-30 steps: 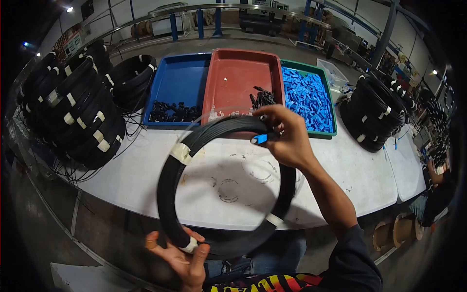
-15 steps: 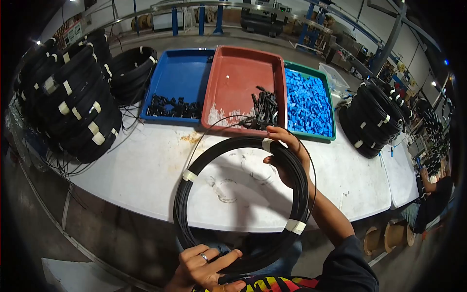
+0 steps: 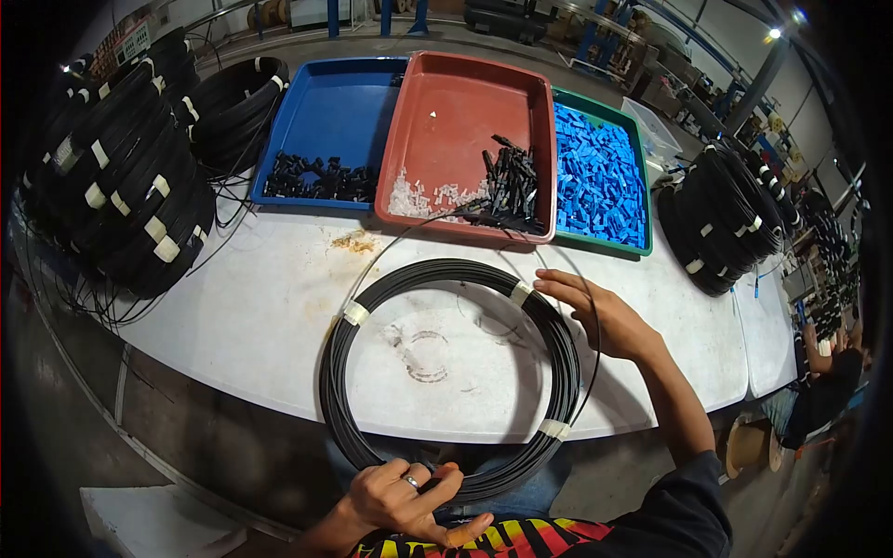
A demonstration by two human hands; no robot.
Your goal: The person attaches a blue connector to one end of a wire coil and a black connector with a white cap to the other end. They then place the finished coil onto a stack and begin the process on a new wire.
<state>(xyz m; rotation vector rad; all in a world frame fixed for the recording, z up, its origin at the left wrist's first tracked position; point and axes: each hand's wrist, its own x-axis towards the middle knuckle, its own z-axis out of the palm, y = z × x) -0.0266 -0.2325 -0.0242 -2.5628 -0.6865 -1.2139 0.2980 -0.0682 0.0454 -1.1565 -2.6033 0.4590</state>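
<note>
A coil of black cable [image 3: 337, 395], bound with pale tape bands, lies tilted at the front edge of the white table, its near part overhanging. My left hand [image 3: 405, 498], a ring on one finger, is closed on the coil's near side; some fingertips are hidden. At the upper right of the coil, my right hand [image 3: 609, 318] has its fingers stretched out, close to a tape band [image 3: 522, 293]. A loose strand of cable [image 3: 595, 367] arcs outside the coil and passes by the right hand.
Behind the coil stand a blue tray [image 3: 326, 112] with black parts, a red tray [image 3: 465, 102] with clear and black pieces, and a green tray [image 3: 646, 200] of blue connectors. Stacked cable coils [image 3: 121, 186] rise at left, more coils [image 3: 721, 209] at right. A person [image 3: 823, 381] is at far right.
My right hand has come off the coil's rim and moved outward to the right, fingers straightened. The coil has lowered toward the table. My left hand stays at its near side.
</note>
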